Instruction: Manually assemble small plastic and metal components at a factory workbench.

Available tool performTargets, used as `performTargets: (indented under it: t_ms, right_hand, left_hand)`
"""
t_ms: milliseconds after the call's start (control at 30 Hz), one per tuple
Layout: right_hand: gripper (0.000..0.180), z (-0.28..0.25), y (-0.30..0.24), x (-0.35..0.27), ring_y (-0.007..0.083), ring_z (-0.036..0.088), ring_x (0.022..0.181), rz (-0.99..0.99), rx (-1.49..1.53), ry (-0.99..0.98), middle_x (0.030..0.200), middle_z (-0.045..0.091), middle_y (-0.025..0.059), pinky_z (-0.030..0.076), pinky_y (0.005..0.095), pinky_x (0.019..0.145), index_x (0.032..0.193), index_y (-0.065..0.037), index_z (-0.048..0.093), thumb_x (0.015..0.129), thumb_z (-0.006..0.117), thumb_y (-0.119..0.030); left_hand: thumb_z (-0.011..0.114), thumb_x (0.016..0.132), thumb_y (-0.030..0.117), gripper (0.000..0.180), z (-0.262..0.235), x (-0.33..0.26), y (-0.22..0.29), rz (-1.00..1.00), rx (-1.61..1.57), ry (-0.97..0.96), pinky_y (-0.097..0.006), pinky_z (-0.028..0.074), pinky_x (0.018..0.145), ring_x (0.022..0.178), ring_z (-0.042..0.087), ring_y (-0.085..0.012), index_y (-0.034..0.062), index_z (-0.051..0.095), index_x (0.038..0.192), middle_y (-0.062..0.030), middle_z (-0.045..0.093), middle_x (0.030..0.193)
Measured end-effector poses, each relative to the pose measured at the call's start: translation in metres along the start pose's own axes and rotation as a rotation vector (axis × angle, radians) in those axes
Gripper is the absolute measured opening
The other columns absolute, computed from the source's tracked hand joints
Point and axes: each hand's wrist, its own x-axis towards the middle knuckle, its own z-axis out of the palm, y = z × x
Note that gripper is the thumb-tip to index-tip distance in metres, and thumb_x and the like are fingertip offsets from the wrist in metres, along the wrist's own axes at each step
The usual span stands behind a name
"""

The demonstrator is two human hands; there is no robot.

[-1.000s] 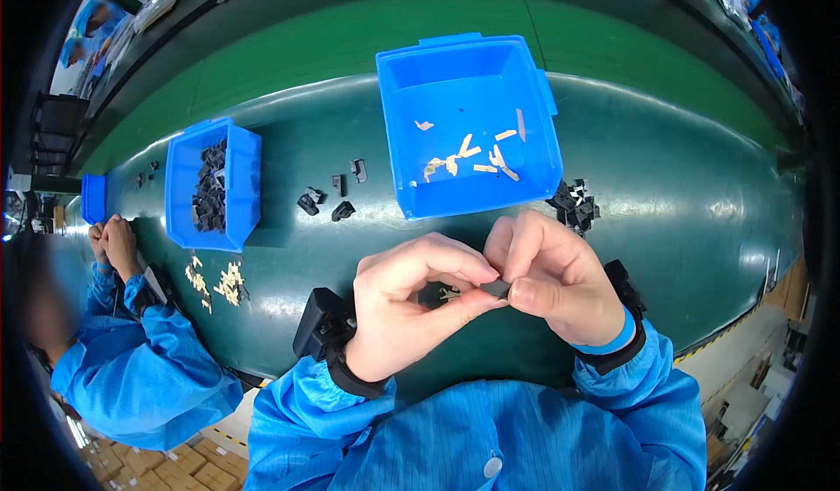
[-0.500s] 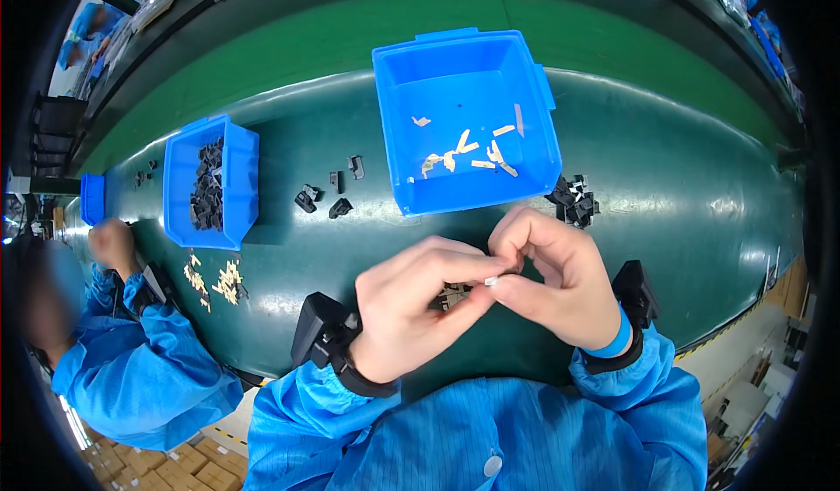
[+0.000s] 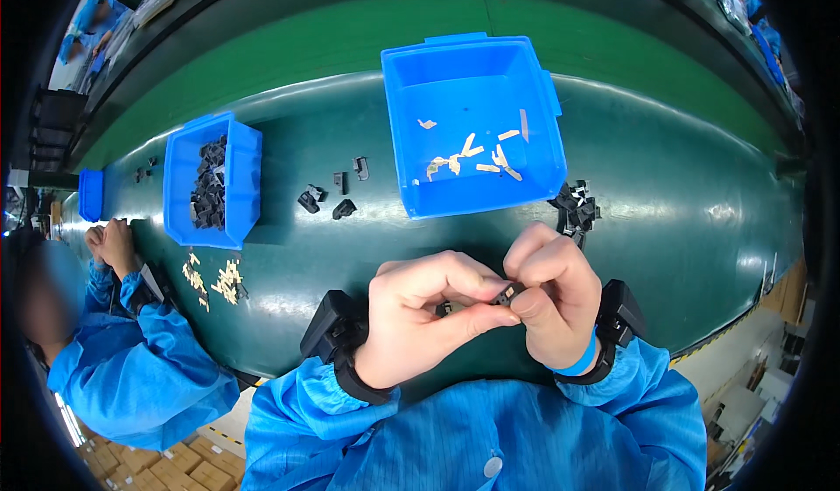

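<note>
A small black plastic part with a light patch on its face is pinched between both hands, low over the green table. My left hand grips it from the left with thumb and forefinger. From the other side my right hand closes on the same part, its fingers curled. More small pieces lie on the table under my left hand, mostly hidden by it. Beyond my right hand is a heap of black plastic parts.
Ahead stands a large blue bin with pale strips inside. Farther left, a blue bin holds black parts. Loose black parts lie between them; pale strips lie near the left bin. A co-worker sits at left.
Both hands have come down slightly toward me and turned, so the black part's face now shows. The white bit seen at the fingertips no longer shows. The co-worker's hands have shifted.
</note>
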Motion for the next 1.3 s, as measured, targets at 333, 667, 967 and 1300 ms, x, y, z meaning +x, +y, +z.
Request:
performTargets:
  t_ms: [333,667,967,1300]
  right_hand:
    - [0.008,-0.016,-0.022,0.012,0.0110,0.055,0.061,0.109,-0.350,-0.140,0.078,0.059,0.0058,0.043,0.0251,0.053,0.093,-0.003,0.057,0.087,0.061,-0.005]
    - [0.017,0.005,-0.001,0.005,0.0273,0.061,0.064,0.152,-0.862,-0.348,0.078,0.055,0.0044,0.048,0.0388,0.052,0.090,-0.014,0.054,0.079,0.067,-0.013]
    - [0.013,0.009,0.004,0.003,0.0260,0.060,0.066,0.084,-0.957,-0.372,0.078,0.049,0.0064,0.046,0.0396,0.052,0.085,-0.012,0.054,0.078,0.065,-0.010]
    - [0.016,-0.002,-0.011,0.015,0.0256,0.059,0.069,-0.054,-0.734,-0.299,0.084,0.055,0.0059,0.048,0.0353,0.057,0.083,-0.008,0.055,0.073,0.067,-0.004]
  left_hand:
    - [0.062,0.085,-0.004,0.006,-0.037,0.012,0.026,0.409,0.700,0.500,-0.025,0.052,0.065,0.072,0.066,-0.0178,-0.0051,0.061,0.091,-0.0128,0.066,0.084]
    - [0.070,0.077,0.000,0.015,-0.068,0.017,0.027,0.016,1.285,0.651,-0.023,0.048,0.067,0.071,0.062,-0.0127,-0.0006,0.066,0.092,-0.0068,0.066,0.081]
    - [0.068,0.078,-0.001,0.024,-0.050,0.020,0.027,0.345,1.268,0.707,-0.020,0.037,0.056,0.070,0.049,-0.0080,0.0040,0.064,0.101,-0.0010,0.052,0.083]
    - [0.071,0.075,-0.003,0.018,-0.026,0.009,0.012,0.638,0.926,0.305,-0.024,0.043,0.046,0.049,0.054,-0.0117,0.0018,0.065,0.091,-0.0058,0.062,0.070]
